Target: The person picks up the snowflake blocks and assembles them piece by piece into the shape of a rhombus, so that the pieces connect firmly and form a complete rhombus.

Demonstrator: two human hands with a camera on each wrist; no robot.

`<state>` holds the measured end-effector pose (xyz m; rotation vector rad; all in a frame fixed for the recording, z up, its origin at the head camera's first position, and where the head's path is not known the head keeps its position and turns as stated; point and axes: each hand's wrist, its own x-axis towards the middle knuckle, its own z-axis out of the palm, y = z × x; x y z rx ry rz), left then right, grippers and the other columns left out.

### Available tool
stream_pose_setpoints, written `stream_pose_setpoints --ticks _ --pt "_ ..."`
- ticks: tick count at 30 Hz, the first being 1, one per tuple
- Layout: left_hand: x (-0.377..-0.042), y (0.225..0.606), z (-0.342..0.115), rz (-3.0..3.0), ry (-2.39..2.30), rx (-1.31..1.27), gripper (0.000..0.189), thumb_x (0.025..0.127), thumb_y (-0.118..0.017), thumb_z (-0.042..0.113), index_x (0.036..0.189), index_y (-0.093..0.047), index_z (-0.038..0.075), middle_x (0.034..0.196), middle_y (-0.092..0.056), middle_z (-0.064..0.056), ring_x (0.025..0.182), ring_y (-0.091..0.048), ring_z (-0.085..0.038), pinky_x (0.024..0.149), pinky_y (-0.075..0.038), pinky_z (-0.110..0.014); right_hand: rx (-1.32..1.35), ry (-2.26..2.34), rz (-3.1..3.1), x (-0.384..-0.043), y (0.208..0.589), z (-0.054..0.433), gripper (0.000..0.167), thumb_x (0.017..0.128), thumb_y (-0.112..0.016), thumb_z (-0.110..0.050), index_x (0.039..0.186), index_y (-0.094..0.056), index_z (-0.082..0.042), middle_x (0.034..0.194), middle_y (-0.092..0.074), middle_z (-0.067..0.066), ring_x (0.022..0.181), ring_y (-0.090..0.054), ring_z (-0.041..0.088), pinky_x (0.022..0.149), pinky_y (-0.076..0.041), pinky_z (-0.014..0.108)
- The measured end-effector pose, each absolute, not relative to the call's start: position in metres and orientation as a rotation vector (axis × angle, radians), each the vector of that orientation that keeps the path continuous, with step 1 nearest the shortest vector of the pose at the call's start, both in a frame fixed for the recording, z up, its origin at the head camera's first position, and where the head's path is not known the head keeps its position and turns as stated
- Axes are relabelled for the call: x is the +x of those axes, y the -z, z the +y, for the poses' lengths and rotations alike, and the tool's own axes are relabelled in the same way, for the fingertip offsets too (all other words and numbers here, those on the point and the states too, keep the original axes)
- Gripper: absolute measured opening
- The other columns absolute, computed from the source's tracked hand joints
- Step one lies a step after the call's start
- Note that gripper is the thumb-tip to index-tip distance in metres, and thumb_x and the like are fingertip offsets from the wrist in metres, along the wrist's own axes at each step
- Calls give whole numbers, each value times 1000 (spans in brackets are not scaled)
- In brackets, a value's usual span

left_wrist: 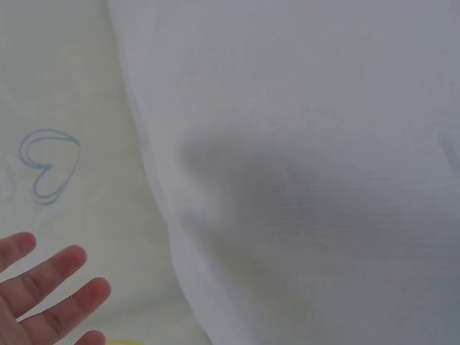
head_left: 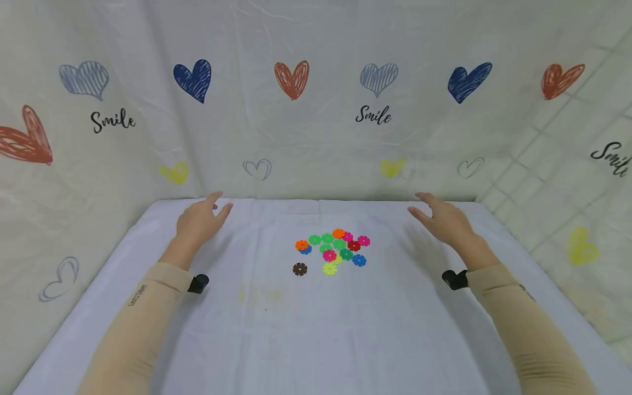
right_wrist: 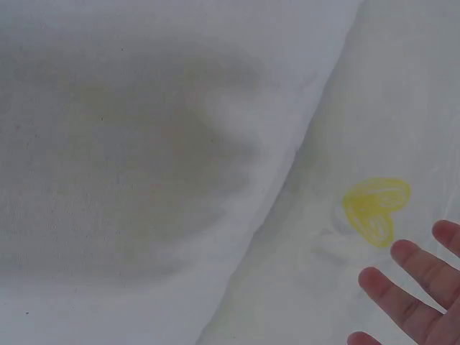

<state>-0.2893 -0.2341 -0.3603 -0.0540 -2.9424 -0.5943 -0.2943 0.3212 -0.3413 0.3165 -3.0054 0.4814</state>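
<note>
- Off to the left, above the white tablecloth (head_left: 316,340), the left hand (head_left: 198,220) hangs with fingers loosely spread, holding nothing.
- Between the hands, I see colourful notched discs (head_left: 329,254) bunched on the cloth, some overlapping; a brown disc (head_left: 296,270) lies just apart, toward the person.
- At right, the right hand (head_left: 448,220) hovers, fingers extended, grasping nothing.

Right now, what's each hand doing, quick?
Left hand: open, holding nothing, off to the left of the discs.
Right hand: open, holding nothing, off to their right.
</note>
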Motion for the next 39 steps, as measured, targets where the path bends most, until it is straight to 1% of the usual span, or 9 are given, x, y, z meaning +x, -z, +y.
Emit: stream_pose_setpoints --ticks 6,10,14,18,24,27,30,36,39 --pt "-287 366 -230 -2921 745 -44 62 106 -45 50 153 -44 11 134 -63 -18 121 -55 -47 78 -51 -53 356 -608 -2978 -287 342 310 64 107 -50 -47 154 -38 -5 148 -50 25 130 -50 47 101 -40 67" --pt "-286 370 -229 -2921 826 -17 59 106 -49 46 151 -47 9 135 -63 -19 125 -52 -46 85 -50 -55 380 -689 -2963 -283 344 305 60 106 -54 -42 153 -41 -6 144 -55 23 128 -53 44 101 -41 65" --pt "-286 372 -227 -2920 874 -34 57 105 -52 44 150 -49 9 134 -63 -20 124 -54 -46 91 -48 -58 412 -757 -2950 -280 345 299 57 106 -57 -39 151 -45 -5 139 -59 22 123 -57 41 98 -45 61" --pt "-285 374 -222 -2917 943 -112 49 106 -54 37 144 -55 7 130 -64 -22 118 -59 -43 91 -49 -56 430 -855 -2953 -277 347 292 51 106 -59 -35 146 -51 -4 132 -63 21 117 -59 39 94 -50 57" --pt "-280 379 -213 -2911 1121 -209 36 104 -59 21 134 -63 3 115 -71 -19 93 -71 -29 79 -54 -42 464 -1034 -2972 -275 353 283 42 105 -61 -30 138 -58 -3 125 -64 20 112 -61 37 92 -53 53" --pt "-277 380 -207 -2911 1184 -244 34 103 -61 18 132 -64 1 111 -73 -17 92 -72 -28 78 -53 -39 493 -1095 -2990 -275 356 280 41 104 -62 -27 136 -60 -3 121 -66 17 108 -63 35 92 -53 51" --pt "-275 379 -201 -2920 1228 -275 34 103 -61 18 132 -64 1 112 -73 -16 93 -71 -29 80 -52 -41 523 -1143 -3017 -273 358 276 41 103 -63 -27 135 -61 -1 117 -66 15 104 -63 32 91 -53 48" --pt "-268 380 -188 -2916 1333 -374 31 103 -60 18 129 -66 1 109 -74 -16 92 -72 -29 84 -53 -43 626 -1312 -3085 -270 364 267 42 101 -66 -24 133 -61 3 113 -66 19 97 -64 34 88 -55 43" --pt "-263 381 -178 -2922 1378 -440 29 103 -60 16 127 -67 1 107 -74 -14 91 -72 -29 85 -53 -43 661 -1369 -3116 -269 369 264 39 101 -66 -22 131 -62 3 111 -66 18 95 -64 33 87 -56 41"
